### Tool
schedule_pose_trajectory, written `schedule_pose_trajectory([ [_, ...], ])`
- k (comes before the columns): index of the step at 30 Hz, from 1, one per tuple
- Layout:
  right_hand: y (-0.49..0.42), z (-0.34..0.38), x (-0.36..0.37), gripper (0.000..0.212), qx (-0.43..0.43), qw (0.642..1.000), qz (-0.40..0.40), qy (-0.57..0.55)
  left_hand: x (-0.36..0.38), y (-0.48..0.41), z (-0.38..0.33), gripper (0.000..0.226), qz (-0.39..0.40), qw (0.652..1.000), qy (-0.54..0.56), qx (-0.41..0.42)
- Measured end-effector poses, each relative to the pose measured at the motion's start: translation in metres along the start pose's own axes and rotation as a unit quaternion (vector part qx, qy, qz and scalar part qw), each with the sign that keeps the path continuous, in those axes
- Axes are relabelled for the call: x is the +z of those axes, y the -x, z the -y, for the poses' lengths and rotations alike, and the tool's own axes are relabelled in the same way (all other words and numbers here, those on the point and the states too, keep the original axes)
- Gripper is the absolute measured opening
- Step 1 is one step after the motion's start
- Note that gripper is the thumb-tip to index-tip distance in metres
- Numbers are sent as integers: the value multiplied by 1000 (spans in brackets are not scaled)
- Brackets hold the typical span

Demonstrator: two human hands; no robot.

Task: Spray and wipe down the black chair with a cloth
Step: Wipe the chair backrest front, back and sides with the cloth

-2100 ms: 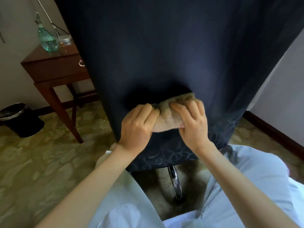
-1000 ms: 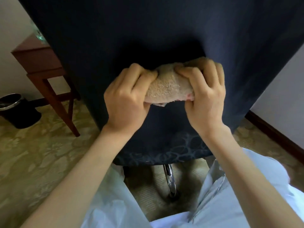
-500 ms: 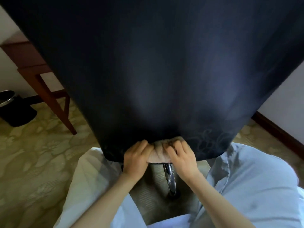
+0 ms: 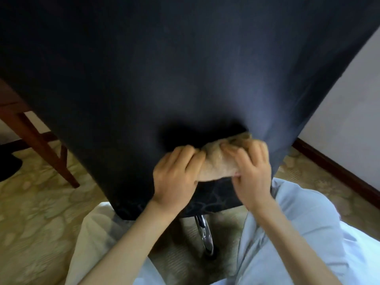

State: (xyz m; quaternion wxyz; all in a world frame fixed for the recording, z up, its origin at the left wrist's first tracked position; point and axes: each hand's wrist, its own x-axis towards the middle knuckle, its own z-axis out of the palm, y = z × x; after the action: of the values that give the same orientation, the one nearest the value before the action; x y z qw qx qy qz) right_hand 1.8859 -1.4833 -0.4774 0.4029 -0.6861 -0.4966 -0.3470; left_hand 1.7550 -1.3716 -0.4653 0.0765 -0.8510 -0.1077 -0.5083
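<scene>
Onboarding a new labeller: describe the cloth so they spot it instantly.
The dark chair back fills most of the view. Low on it, just right of centre, the cloth is pressed against the fabric, bunched between the left grip and right grip. It is the only tan, fuzzy thing against the dark upholstery.

— What does everything stand on?

— A floor [image 4: 41, 212] covered in olive and beige carpet with a pale, blotchy pattern.

— And what rests on it?

— The chair [image 4: 185, 68] comes down to it on a shiny metal leg [image 4: 203, 235], whose foot meets the carpet between the person's pale trousers [image 4: 298, 233]. I cannot tell whether the knees touch the carpet. At the left a slanted wooden table leg [image 4: 41, 149] stands on it. A dark bin [image 4: 8, 165] sits at the far left edge, cut off.

— The right side?

— A dark skirting board [image 4: 333, 173] runs where the carpet meets the white wall [image 4: 349, 99].
</scene>
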Motion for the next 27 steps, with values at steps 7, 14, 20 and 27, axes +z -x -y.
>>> schedule_pose_trajectory([
  [7,-104,-11,-60,33,-23,995,-98,-5,-33,-122,-26,20,-83,995,-26,44],
  [14,-18,-23,-11,27,54,993,-86,-53,13,-52,-26,21,-71,993,-35,88],
  [20,102,-39,46,30,128,986,105,6,67,72,-17,16,106,990,-13,97],
  [27,154,-38,64,43,221,947,235,5,95,132,-29,24,246,968,6,48],
])
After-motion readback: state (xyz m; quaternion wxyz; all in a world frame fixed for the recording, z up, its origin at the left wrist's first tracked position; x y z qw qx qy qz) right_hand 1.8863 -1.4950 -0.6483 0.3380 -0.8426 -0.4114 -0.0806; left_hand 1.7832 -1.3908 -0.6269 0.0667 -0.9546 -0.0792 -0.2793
